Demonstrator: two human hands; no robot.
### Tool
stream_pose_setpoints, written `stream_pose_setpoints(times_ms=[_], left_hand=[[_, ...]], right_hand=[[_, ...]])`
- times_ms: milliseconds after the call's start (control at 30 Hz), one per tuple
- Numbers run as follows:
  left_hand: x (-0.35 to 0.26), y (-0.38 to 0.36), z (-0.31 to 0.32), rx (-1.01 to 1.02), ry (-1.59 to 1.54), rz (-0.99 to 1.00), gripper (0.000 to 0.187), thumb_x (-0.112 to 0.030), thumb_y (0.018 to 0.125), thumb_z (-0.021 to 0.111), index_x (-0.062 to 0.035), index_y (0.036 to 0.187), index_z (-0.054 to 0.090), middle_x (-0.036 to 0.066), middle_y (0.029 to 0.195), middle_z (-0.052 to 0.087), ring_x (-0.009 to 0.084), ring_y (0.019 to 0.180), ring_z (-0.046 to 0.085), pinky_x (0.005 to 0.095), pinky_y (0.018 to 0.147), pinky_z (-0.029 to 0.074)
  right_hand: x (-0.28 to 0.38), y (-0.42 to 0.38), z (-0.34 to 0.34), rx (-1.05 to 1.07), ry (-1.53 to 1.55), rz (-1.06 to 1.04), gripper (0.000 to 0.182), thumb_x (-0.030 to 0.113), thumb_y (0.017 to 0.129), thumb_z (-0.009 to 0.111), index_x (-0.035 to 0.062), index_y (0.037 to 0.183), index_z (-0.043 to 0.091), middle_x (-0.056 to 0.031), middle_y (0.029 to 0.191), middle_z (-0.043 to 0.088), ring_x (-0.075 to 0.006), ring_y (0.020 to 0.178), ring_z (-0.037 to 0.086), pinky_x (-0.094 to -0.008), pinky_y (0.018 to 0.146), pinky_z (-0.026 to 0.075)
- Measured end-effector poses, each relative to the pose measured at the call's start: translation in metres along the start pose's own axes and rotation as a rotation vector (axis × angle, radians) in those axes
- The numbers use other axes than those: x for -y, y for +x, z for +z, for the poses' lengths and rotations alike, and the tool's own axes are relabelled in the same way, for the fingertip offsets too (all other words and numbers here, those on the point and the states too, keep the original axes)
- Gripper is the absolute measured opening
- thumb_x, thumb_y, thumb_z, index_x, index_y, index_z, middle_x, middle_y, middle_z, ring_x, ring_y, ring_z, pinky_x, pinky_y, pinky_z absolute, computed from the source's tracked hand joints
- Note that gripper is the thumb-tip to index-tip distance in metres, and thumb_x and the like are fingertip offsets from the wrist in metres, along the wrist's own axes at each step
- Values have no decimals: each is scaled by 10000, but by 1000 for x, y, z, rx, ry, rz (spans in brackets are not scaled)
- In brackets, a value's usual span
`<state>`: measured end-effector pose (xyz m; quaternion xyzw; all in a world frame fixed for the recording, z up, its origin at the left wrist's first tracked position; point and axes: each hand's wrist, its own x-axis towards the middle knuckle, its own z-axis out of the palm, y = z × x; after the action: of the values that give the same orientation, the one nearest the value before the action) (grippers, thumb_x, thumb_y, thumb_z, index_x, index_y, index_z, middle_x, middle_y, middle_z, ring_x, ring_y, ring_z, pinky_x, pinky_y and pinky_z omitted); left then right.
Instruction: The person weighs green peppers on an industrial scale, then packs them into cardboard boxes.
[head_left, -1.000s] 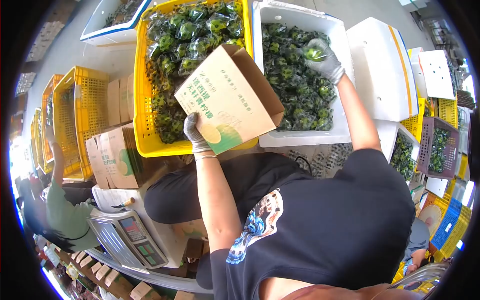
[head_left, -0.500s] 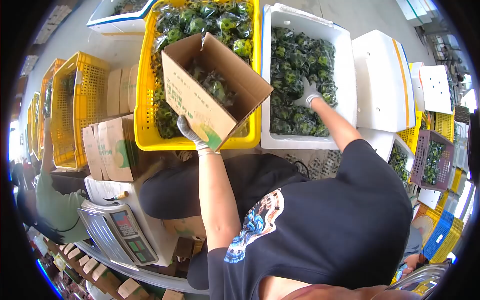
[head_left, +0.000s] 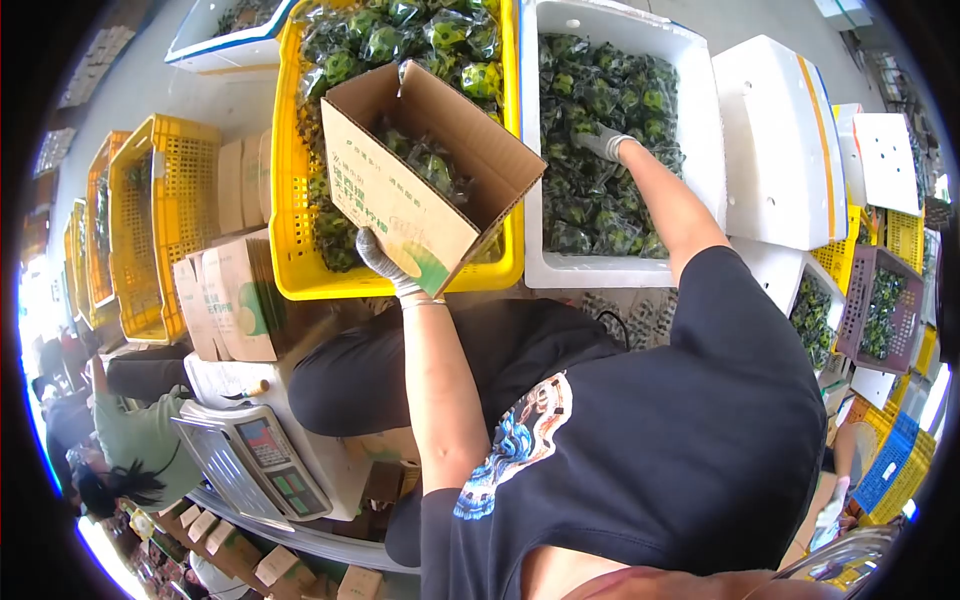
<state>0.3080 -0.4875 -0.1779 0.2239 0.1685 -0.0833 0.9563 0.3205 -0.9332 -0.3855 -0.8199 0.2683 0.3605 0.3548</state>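
My left hand (head_left: 388,265), in a grey-and-white glove, grips the lower corner of an open cardboard box (head_left: 395,205). The box is tilted over a yellow crate (head_left: 398,287) filled with green fruit in clear bags. Several bagged green fruits (head_left: 430,165) lie inside the box. My right hand (head_left: 604,144), also gloved, reaches into a white foam box (head_left: 705,130) among bagged green fruits (head_left: 600,215). Its fingertips are hidden among the bags, so I cannot make out whether they hold one.
Left of me are a stack of folded cartons (head_left: 230,300), a scale (head_left: 265,455) and yellow crates (head_left: 180,230). A co-worker in a light green shirt (head_left: 150,445) sits there. On the right stand a white foam box (head_left: 775,140) and a purple crate (head_left: 878,305).
My right hand has moved away from me and slightly left within the foam box, its spread fingers now down among the bags. The left hand keeps its hold on the cardboard box.
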Motion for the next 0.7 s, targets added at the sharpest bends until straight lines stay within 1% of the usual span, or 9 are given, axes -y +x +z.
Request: stream_pose_setpoints(times_ms=[67, 100, 167, 267, 367, 433, 533, 667, 700], left_hand=[[-3, 1, -1, 14, -17, -4, 566, -416, 776, 617, -70, 1217, 542, 77, 1094, 627, 231, 921, 621, 384, 818, 527], [-5, 0, -1, 32, -31, -5, 565, -416, 776, 617, -70, 1217, 542, 77, 1092, 628, 234, 920, 621, 385, 818, 526], [-7, -4, 2, 53, -84, -10, 564, -411, 776, 618, -67, 1217, 542, 80, 1087, 629, 242, 917, 622, 388, 817, 525], [-10, -8, 2, 51, -78, 11, 569, -416, 773, 619, -66, 1215, 543, 81, 1091, 627, 245, 926, 620, 392, 819, 524], [-14, -4, -3, -34, 74, 53, 700, -477, 720, 627, -79, 1275, 475, 98, 1181, 562, 277, 1048, 542, 427, 913, 447], [-16, -2, -8, -18, 72, 46, 745, -482, 699, 630, -75, 1296, 447, 112, 1217, 534, 294, 1100, 510, 445, 952, 413], [-16, 6, -20, -29, 8, 48, 728, -458, 705, 627, -65, 1292, 449, 117, 1214, 537, 297, 1100, 513, 443, 946, 419], [-13, 14, -32, 31, -32, 26, 654, -449, 734, 625, -74, 1254, 495, 108, 1157, 575, 297, 1044, 550, 431, 918, 451], [-10, 17, -37, 22, -32, 24, 653, -446, 732, 622, -72, 1252, 493, 113, 1156, 572, 302, 1044, 546, 436, 924, 443]], right_hand=[[-30, 39, 12, 49, 31, -140, 924, 688, 791, 476, 107, 1460, 212, -181, 1436, 349, -319, 1298, 382, -359, 1055, 347], [42, -52, 7, -158, -218, 81, 935, 693, 774, 492, 119, 1460, 218, -181, 1441, 341, -332, 1292, 388, -366, 1058, 343], [45, -43, 19, -192, -14, 119, 935, 690, 767, 499, 123, 1458, 227, -183, 1443, 338, -342, 1287, 394, -376, 1055, 346], [50, -51, 23, -141, 503, 217, 832, 537, 795, 609, 217, 1456, 218, -116, 1481, 267, -328, 1269, 399, -579, 876, 478], [35, -57, 18, -181, 471, 151, 824, 494, 781, 646, 137, 1426, 277, -142, 1402, 382, -316, 1198, 471, -517, 860, 495], [-5, -29, 31, -314, 512, 83, 791, 478, 758, 674, 72, 1370, 380, -170, 1307, 499, -314, 1119, 544, -499, 873, 478], [4, -88, 31, -127, 1231, -16, 581, 370, 802, 661, 65, 1257, 468, -144, 1171, 578, -297, 957, 621, -504, 767, 534], [17, -115, 34, 18, 1214, -5, 400, 341, 808, 645, 88, 1103, 555, -81, 863, 644, -239, 820, 646, -447, 695, 561], [12, -96, 41, -40, 1155, 88, 402, 337, 806, 649, 100, 1115, 551, -80, 929, 634, -249, 866, 640, -481, 699, 564]])
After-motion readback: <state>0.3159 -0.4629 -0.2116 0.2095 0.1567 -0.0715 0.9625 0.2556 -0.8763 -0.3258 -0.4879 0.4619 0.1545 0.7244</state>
